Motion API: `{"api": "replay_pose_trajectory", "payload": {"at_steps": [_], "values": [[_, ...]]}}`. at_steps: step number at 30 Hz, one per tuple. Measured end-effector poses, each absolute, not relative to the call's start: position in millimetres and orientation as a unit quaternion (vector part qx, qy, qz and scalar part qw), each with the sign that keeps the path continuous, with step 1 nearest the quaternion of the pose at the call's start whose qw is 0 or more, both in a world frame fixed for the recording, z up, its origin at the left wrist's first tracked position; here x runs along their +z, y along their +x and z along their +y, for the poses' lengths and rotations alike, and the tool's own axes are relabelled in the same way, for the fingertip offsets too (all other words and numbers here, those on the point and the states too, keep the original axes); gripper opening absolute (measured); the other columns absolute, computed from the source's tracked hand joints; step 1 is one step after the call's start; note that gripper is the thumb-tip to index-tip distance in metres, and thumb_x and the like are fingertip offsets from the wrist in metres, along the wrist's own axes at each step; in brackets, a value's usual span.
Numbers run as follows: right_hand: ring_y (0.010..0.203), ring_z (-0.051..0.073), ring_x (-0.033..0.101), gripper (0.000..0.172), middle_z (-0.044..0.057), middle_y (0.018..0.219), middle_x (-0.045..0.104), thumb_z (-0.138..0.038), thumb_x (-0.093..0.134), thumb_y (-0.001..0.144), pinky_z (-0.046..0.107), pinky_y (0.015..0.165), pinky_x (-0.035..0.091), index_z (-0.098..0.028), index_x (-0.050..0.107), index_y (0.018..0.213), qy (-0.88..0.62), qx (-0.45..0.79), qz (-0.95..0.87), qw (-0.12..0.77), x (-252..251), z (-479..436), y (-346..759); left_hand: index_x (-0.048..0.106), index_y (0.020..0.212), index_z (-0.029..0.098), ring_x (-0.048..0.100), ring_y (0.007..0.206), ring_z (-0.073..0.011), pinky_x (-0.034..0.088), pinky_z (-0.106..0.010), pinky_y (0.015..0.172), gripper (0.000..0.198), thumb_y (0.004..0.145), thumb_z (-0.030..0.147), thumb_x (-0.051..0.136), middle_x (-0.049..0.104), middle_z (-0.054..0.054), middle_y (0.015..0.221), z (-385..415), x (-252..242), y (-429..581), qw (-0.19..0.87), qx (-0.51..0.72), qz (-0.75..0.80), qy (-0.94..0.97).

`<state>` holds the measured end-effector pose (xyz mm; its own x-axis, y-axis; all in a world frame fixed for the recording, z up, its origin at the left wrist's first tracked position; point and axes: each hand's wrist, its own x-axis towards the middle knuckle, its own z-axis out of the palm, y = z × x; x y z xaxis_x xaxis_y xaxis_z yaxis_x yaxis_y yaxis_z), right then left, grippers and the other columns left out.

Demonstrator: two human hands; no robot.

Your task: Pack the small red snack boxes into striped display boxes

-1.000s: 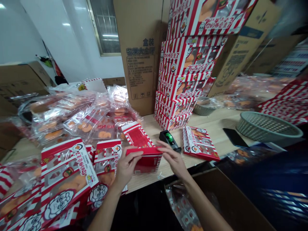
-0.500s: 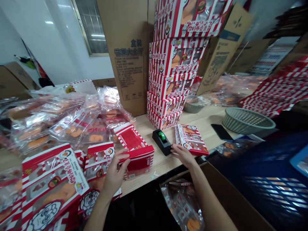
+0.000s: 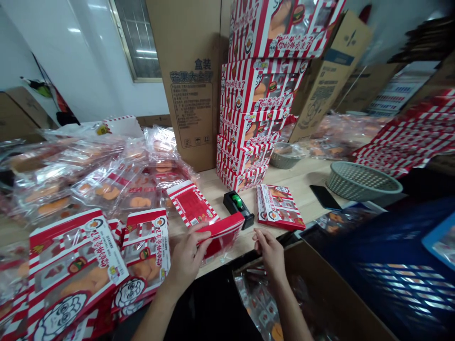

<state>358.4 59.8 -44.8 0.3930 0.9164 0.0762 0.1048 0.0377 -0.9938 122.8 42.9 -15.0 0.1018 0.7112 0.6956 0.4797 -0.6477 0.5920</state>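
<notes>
My left hand (image 3: 188,255) grips a red toy-food box (image 3: 227,225) by its near left end, thumb and fingers closed on its edge. The box stands on its side, its right end close to a black tape dispenser (image 3: 229,202) that holds a green roll of tape (image 3: 237,201). My right hand (image 3: 269,250) is just in front of the dispenser, its fingertips pinched together. Whatever is between them is too small to make out. Behind the held box lies another red box (image 3: 194,203), and right of the dispenser a packed toy box (image 3: 280,206) lies flat.
A tall stack of striped boxes (image 3: 245,156) rises behind the dispenser. Bagged toys (image 3: 106,189) and window boxes (image 3: 78,270) fill the left. To the right are a phone (image 3: 325,196), a green basket (image 3: 362,182) and a blue crate (image 3: 377,251). Below sits an open carton (image 3: 320,284).
My right hand has drawn back from the dispenser's front end toward me, fingers pinched. My left hand has moved the red box rightward, closer to the dispenser.
</notes>
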Motion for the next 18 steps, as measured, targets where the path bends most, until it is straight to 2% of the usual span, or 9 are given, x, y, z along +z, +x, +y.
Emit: {"api": "replay_pose_trajectory", "payload": {"at_steps": [2,4,6,8,12,16,18], "values": [[0.044,0.009,0.043,0.04,-0.001,0.067,0.057,-0.046,0.058,0.075,0.023,0.043,0.037,-0.017,0.059,0.103,-0.551,0.357,-0.438,0.614,-15,36,332,0.054,0.092,0.019,0.06,0.096,-0.0162,0.049,-0.03,0.081,0.01,0.083,0.017,0.052,0.06,-0.008,0.107,45,-12,126,0.095,0.546,0.405,0.727],[0.043,0.008,0.044,0.052,-0.004,0.064,0.056,-0.038,0.055,0.081,0.022,0.045,0.039,-0.022,0.041,0.128,-0.479,0.397,-0.463,0.631,11,21,302,0.054,0.091,0.019,0.061,0.094,-0.0158,0.049,-0.03,0.08,0.008,0.083,0.017,0.051,0.061,-0.007,0.103,46,-10,128,0.087,0.555,0.405,0.721],[0.044,0.009,0.046,0.067,-0.005,0.062,0.057,-0.032,0.054,0.083,0.021,0.045,0.04,-0.024,0.019,0.139,-0.429,0.433,-0.468,0.64,28,19,277,0.053,0.09,0.019,0.06,0.094,-0.0156,0.049,-0.03,0.08,0.008,0.084,0.016,0.051,0.06,-0.006,0.101,46,-9,128,0.088,0.552,0.403,0.725],[0.044,0.009,0.047,0.079,-0.006,0.058,0.057,-0.03,0.056,0.081,0.02,0.044,0.04,-0.023,0.005,0.141,-0.422,0.449,-0.452,0.645,32,25,261,0.053,0.09,0.019,0.059,0.094,-0.0152,0.048,-0.03,0.08,0.007,0.083,0.016,0.051,0.059,-0.006,0.101,46,-6,127,0.093,0.536,0.404,0.735],[0.043,0.009,0.047,0.089,-0.008,0.052,0.055,-0.03,0.062,0.078,0.018,0.041,0.039,-0.02,0.0,0.141,-0.446,0.46,-0.41,0.649,22,39,254,0.053,0.09,0.019,0.058,0.09,-0.0144,0.047,-0.027,0.078,0.008,0.084,0.017,0.048,0.057,-0.005,0.094,46,7,122,0.086,0.482,0.409,0.77],[0.045,0.01,0.05,0.088,-0.007,0.054,0.056,-0.032,0.063,0.076,0.018,0.042,0.04,-0.018,0.004,0.14,-0.424,0.502,-0.403,0.637,20,40,259,0.051,0.115,0.026,0.057,0.079,-0.0138,0.047,-0.025,0.068,0.034,0.084,0.017,0.041,0.055,-0.004,0.093,51,22,119,0.039,0.35,0.399,0.847],[0.044,0.01,0.051,0.087,-0.007,0.054,0.057,-0.034,0.064,0.075,0.019,0.042,0.041,-0.018,0.007,0.14,-0.424,0.514,-0.406,0.625,20,41,262,0.05,0.119,0.028,0.056,0.075,-0.0145,0.047,-0.026,0.065,0.039,0.083,0.017,0.041,0.054,-0.004,0.092,52,27,119,0.009,0.309,0.4,0.863]]}}
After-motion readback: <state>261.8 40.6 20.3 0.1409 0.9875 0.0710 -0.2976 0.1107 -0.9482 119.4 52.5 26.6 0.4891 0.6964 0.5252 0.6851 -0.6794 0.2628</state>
